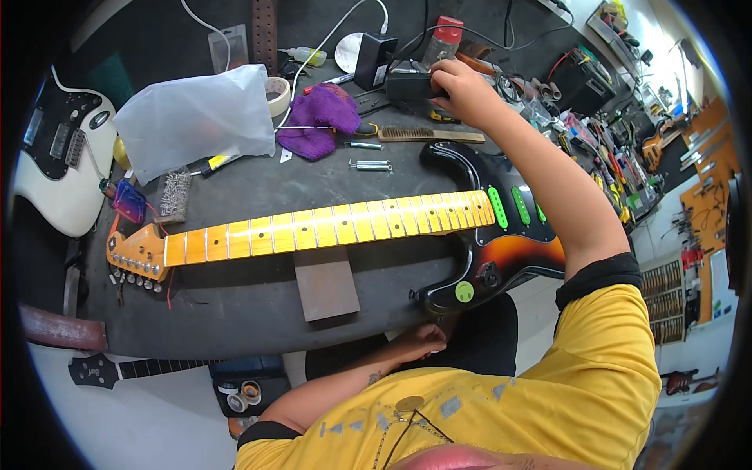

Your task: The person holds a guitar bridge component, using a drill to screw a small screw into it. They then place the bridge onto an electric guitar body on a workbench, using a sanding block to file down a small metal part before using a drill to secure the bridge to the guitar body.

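Note:
My right hand (pixel 460 92) reaches to the back of the bench, its fingers closed around the end of a small black box (pixel 410 84). Below my lifted right arm lies an electric guitar (pixel 509 254) with a sunburst body, black pickguard and green pickup covers. Its yellow maple neck (pixel 329 227) stretches left across the bench, over a flat grey-brown block (pixel 327 294). My left hand (pixel 425 342) rests low near my lap, below the bench edge, fingers curled in; whatever may be inside is hidden.
A purple cloth (pixel 321 121), a wooden brush (pixel 431 135), metal springs (pixel 370 165) and a translucent bag (pixel 200 121) lie behind the neck. A white guitar (pixel 59 164) stands at left. Cables (pixel 337 31) run along the back; tools (pixel 603 168) crowd the right.

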Tool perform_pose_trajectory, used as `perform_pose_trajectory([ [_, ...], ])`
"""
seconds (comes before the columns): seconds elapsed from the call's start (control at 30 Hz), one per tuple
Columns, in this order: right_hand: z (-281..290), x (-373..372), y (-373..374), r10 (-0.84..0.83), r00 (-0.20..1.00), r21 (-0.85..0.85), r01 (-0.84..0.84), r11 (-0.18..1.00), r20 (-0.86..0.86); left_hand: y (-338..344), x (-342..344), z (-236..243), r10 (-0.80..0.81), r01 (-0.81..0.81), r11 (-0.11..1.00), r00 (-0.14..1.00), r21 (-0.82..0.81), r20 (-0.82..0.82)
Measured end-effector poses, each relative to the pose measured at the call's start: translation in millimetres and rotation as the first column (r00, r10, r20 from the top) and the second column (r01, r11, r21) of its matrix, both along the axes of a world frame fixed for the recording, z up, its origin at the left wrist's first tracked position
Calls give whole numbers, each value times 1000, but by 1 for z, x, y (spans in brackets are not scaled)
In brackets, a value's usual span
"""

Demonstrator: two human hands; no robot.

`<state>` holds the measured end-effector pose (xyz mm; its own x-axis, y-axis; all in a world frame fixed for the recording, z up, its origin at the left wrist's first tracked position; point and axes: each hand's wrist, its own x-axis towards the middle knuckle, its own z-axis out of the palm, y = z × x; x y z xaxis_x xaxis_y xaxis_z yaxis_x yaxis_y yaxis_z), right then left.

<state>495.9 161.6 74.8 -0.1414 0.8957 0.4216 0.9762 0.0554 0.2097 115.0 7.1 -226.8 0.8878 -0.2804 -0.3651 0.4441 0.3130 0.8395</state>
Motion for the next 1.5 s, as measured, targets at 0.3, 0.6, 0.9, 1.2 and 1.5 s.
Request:
perform_pose_trajectory([
  [0.3,-5,-29,28,-553,814,20,565,825,-178,-1,0,-4,92,-92,996,996,-14,0],
  [0.6,-24,-18,51,-432,863,-415,304,858,-261,-6,0,-3,88,-87,996,996,-28,18],
  [0.9,13,-26,20,-442,872,-341,359,869,-209,17,-14,12,-37,35,996,999,86,19],
  [1.2,49,-130,-220,-228,707,104,393,914,-669,89,-122,239,262,-504,803,777,318,572],
  [1.5,-30,-226,-317,183,87,202,339,919,-979,134,-106,247,167,-587,-291,746,756,644],
])
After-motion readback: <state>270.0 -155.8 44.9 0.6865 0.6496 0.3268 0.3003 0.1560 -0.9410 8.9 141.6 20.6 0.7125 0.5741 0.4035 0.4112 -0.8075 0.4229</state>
